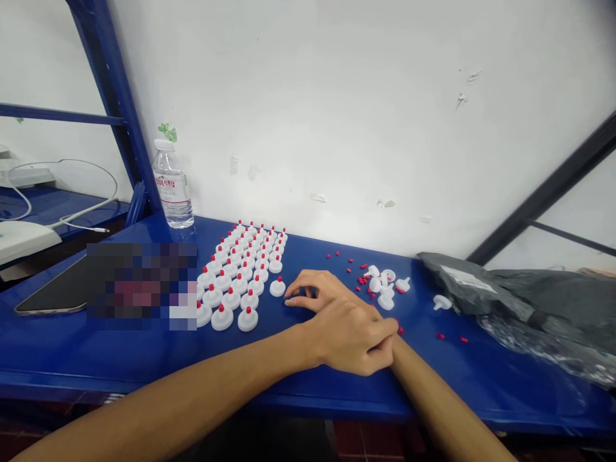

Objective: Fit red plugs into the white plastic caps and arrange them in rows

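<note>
My right hand (310, 290) reaches in from the lower right, its curved thumb and forefinger slightly apart at the tips. Just beyond those tips, on the blue table (308, 378), stands a white nozzle lid (278, 288) with a red tip cap. My left hand (353, 337) crosses over my right forearm, its fingers closed; whatever they hold is hidden. Small red caps (400, 330) show right beside its fingertips. Left of my hands, several red-tipped white lids (231, 298) stand upright in rows. Beyond my right wrist, bare white nozzle lids (385, 298) and loose red caps (363, 280) lie scattered.
A water bottle (173, 192) stands by the wall at the back left. At the left lies a dark phone-like device (52, 289), partly blurred. Dark plastic bags (505, 295) cover the right end, with a single white lid (441, 302) nearby.
</note>
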Available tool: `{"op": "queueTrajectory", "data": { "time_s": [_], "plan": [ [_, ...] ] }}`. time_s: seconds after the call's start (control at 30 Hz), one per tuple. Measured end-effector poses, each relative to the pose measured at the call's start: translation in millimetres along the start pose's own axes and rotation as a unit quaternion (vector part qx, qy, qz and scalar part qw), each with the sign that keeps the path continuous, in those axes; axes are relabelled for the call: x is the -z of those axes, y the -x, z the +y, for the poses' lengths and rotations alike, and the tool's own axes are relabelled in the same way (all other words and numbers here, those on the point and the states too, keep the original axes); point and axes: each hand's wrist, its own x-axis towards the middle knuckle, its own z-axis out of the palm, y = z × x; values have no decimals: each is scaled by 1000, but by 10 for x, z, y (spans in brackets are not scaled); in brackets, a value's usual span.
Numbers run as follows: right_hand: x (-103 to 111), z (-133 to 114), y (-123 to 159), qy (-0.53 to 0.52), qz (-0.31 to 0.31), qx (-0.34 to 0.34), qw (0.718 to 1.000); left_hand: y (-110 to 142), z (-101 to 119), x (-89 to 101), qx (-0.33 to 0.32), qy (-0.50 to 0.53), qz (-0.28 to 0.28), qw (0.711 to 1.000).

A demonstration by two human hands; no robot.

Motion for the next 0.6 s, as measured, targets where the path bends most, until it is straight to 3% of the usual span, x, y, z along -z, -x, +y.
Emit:
{"op": "queueTrajectory", "data": {
  "time_s": [0.6],
  "plan": [
    [-66, 57, -11, 65, -5, -41, 997, 0, -3, 8, -8, 1, 3, 1000]
  ]
}}
